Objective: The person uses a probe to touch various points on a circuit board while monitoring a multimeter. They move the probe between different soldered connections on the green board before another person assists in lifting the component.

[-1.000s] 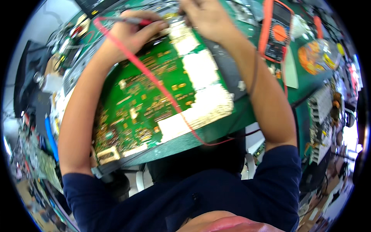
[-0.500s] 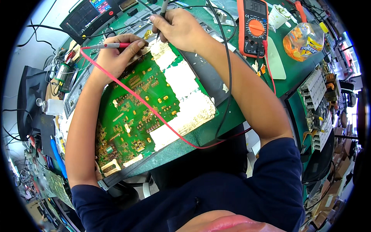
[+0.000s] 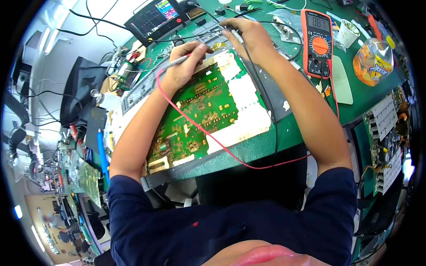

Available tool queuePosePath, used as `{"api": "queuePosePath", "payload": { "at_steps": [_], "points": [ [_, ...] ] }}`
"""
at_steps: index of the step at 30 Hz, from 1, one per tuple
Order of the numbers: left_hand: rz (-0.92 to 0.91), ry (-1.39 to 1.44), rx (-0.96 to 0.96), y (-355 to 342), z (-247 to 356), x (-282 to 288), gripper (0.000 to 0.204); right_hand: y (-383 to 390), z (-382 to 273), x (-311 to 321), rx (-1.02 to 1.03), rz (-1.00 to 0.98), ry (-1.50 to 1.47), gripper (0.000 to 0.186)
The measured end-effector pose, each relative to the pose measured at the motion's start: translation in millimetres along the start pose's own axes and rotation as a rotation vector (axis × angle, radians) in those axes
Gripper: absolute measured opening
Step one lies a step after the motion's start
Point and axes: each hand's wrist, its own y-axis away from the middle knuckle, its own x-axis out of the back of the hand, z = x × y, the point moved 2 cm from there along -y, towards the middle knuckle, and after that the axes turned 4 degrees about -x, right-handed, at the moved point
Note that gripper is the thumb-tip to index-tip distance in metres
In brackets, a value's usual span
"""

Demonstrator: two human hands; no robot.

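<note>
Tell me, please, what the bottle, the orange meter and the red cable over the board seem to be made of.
Bottle: probably clear plastic, glossy; its upper wall is see-through.
Orange meter: likely moulded plastic, fairly matte; its rim has rounded corners.
Red cable: a smooth sheath, rubber or soft plastic; it bends in loose curves.

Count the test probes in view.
2: a red-lead probe in the left hand, a black-lead probe in the right hand. Others may be hidden.

A green table (image 3: pixel 290 129) carries a dark grey panel (image 3: pixel 274 101), an orange meter (image 3: pixel 317 44), a pale card (image 3: pixel 342 83), a bottle (image 3: pixel 374 62), a paper cup (image 3: pixel 348 34) and a small screen (image 3: pixel 155 19).
</note>
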Motion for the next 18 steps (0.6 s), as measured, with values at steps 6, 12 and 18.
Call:
{"api": "queuePosePath", "payload": {
  "at_steps": [6,12,18],
  "points": [
    [-0.100,0.145,-0.141,1.2,86.7,-10.1,0.017,4.0,7.0,5.2,-0.038,-0.067,0.059,0.026],
    [-0.196,0.165,-0.208,52.1,180.9,-24.3,0.021,3.0,0.7,7.5,-0.051,-0.155,-0.068,0.034],
    [-0.226,0.259,-0.261,81.9,200.8,-33.3,0.027,-2.1,-5.8,10.0,0.031,-0.093,-0.048,0.031]
  ]
}}
